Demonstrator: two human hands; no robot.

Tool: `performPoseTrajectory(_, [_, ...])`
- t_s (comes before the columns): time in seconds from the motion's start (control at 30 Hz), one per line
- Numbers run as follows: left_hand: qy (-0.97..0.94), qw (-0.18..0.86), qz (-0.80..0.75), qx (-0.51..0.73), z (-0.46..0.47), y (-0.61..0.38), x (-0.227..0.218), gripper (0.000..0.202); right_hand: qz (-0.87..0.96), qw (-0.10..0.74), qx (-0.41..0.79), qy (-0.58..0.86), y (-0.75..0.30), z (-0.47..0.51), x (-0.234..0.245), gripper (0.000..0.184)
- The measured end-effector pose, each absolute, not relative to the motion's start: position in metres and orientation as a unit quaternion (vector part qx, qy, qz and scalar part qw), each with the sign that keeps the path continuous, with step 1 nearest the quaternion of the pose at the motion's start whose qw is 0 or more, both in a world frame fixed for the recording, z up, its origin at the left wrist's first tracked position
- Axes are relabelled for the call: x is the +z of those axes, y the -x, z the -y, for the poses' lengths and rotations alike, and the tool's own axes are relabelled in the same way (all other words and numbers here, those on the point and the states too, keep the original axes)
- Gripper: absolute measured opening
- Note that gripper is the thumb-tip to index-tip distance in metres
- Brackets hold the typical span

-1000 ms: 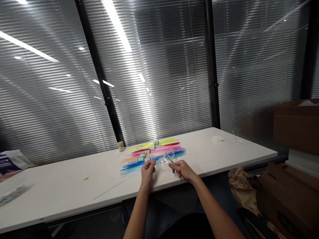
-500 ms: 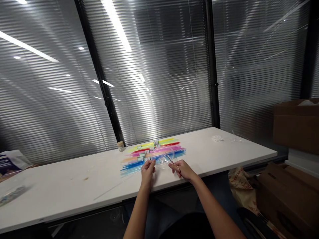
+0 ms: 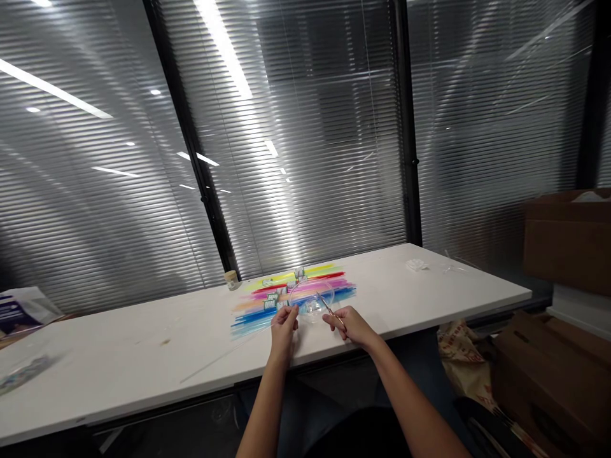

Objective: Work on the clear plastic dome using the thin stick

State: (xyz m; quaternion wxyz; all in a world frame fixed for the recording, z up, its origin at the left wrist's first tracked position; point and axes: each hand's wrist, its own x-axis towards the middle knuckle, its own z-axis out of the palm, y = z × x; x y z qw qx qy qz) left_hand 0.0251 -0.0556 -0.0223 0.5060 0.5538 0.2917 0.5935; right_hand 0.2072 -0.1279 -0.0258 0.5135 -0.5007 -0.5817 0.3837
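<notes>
- Left hand (image 3: 285,321) pinching a thin clear strip (image 3: 214,361), right hand (image 3: 347,323) gripping scissors (image 3: 326,305)!
- Just beyond, the clear bowl (image 3: 317,318): snipping above it, seemingly; the next cut calls for steady fingers.
- Behind, coloured strips (image 3: 344,292).

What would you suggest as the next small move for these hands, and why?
Perhaps ease the thin straw toward the scissors: the left hand pinches it, the right hand holds the scissors, and their tips appear over the clear bowl.
</notes>
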Motion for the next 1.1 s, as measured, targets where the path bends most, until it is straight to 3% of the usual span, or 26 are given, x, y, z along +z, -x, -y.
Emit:
performPoseTrajectory(0.4, [-0.549, 0.5, -0.298, 0.599, 0.0575, -0.0265, -0.0197, 0.04, 0.558, 0.539, 0.394, 0.494, -0.2061, 0.129, -0.0247, 0.049])
performPoseTrajectory(1.1, [-0.549, 0.501, -0.276, 0.609, 0.0587, -0.0267, -0.0201, 0.04, 0.587, 0.5, 0.406, 0.491, -0.2078, 0.1337, -0.0201, 0.053])
